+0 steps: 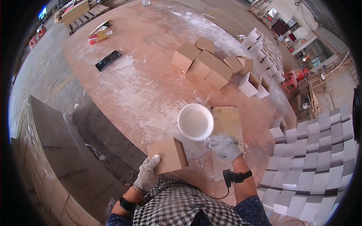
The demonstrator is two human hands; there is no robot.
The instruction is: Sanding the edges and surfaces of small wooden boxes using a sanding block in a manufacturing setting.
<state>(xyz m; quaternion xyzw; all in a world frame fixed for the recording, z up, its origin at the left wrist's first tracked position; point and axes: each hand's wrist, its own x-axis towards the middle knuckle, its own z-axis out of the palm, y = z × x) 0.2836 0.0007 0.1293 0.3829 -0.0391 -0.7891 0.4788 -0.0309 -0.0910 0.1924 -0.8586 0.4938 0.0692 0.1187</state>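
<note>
A brown cardboard box (166, 156) is tilted in my left hand (148, 173), which wears a pale knitted glove. The thumb lies across the box's upper face, and the box's dark open side faces right. Just right of it, a round white bowl (196, 122) with whitish contents stands on the table. My gloved right hand (224, 147) is at the bowl's lower right rim, over a flat tan board (230, 120). Its fingers are bent together, and whatever they hold, if anything, is hidden.
Several brown boxes (211, 67) sit farther back on the whitish-stained table (151, 79). White boxes (249, 84) stand beside them, and many more (301, 165) are stacked at right. A phone (108, 61) lies at far left. Plastic-wrapped cartons (56, 150) rise at near left.
</note>
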